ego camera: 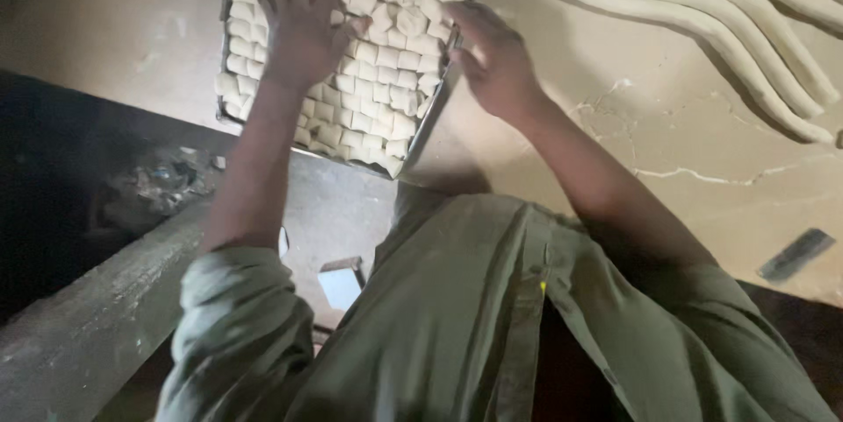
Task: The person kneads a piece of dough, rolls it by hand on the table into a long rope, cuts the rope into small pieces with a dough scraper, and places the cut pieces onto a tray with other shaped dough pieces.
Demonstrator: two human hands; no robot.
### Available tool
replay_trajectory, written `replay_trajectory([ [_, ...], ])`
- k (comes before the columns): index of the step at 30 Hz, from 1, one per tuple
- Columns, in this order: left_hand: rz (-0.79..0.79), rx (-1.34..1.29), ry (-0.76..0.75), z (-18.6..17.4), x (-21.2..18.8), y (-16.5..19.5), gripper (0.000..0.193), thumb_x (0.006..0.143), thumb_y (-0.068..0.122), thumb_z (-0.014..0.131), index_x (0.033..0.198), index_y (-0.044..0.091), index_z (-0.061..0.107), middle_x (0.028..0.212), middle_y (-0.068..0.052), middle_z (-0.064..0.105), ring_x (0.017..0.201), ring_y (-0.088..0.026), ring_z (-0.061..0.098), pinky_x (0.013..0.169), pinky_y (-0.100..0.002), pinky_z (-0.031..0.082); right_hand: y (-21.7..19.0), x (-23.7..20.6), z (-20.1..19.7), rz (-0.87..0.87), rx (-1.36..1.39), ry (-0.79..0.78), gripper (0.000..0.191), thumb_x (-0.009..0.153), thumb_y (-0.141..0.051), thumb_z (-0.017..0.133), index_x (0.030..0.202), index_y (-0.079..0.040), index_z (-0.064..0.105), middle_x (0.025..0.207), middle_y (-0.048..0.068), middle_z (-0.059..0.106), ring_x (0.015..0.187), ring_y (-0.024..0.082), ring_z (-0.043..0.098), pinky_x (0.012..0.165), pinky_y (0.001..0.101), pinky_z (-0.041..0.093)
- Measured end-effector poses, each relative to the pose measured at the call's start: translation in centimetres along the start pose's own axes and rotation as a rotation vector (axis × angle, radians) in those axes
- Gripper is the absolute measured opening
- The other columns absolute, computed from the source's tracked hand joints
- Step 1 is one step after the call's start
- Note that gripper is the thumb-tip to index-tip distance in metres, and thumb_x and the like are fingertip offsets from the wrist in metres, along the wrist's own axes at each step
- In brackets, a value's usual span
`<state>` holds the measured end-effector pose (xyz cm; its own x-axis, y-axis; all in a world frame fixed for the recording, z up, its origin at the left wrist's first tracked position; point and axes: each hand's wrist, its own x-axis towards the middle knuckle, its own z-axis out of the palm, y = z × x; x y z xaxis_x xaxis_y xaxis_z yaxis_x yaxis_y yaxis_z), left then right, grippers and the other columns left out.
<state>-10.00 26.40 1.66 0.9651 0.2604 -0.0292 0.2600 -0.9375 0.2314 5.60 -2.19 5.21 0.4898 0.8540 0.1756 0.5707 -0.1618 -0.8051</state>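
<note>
One head-worn view looks steeply down (close in) over the worktable (pixel 615 123).

Small pale dough pieces (pixel 378 88) packed in rows fill a metal tray (pixel 428 123).

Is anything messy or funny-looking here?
Yes. The tray hangs over the table edge, and some dough pieces near its front rim lie crooked rather than in rows. The table top shows cracks.

Cut dough pieces (pixel 378 79) filled a metal tray (pixel 428 123) at the work table's (pixel 615 123) left edge, both hands (pixel 303 22) (pixel 492 57) resting on them; rolled dough ropes (pixel 702 22) lay well to the right, a scraper (pixel 796 254) nearer the person.
</note>
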Motion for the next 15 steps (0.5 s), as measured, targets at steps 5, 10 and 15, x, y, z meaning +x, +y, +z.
replay_trajectory([
  [5,-0.159,-0.061,-0.035,3.1,0.2,0.5,0.077,0.108,0.073,0.037,0.171,0.029,0.030,0.174,-0.020,0.006,0.157,-0.048,-0.007,0.122,-0.076,-0.006,5.4,-5.1,-5.1,0.188,-0.226,0.040,0.043,0.098,-0.005,0.073,0.139,-0.006,0.061,0.142,0.020,0.064,0.132,0.040,0.063,0.112,0.0464,0.054],
  [10,-0.105,-0.039,0.138,3.6,2.9,8.1,0.081,0.101,0.073,0.022,0.171,0.033,0.016,0.177,-0.011,-0.006,0.159,-0.035,-0.013,0.123,-0.068,-0.014,11.4,-10.5,-11.4,0.589,-0.706,0.123,0.055,0.108,-0.021,0.068,0.156,-0.004,0.049,0.164,0.025,0.033,0.154,0.043,0.031,0.124,0.0624,0.030],
  [15,0.109,-0.470,-0.234,4.5,8.4,24.5,0.075,0.108,0.047,0.057,0.170,0.028,0.019,0.175,-0.017,-0.002,0.162,-0.043,0.002,0.126,-0.069,0.001,11.6,-15.7,-10.1,0.670,-0.706,0.022,0.075,0.110,-0.036,0.062,0.167,0.003,0.033,0.169,0.033,0.005,0.154,0.054,0.004,0.118,0.0712,0.008],
])
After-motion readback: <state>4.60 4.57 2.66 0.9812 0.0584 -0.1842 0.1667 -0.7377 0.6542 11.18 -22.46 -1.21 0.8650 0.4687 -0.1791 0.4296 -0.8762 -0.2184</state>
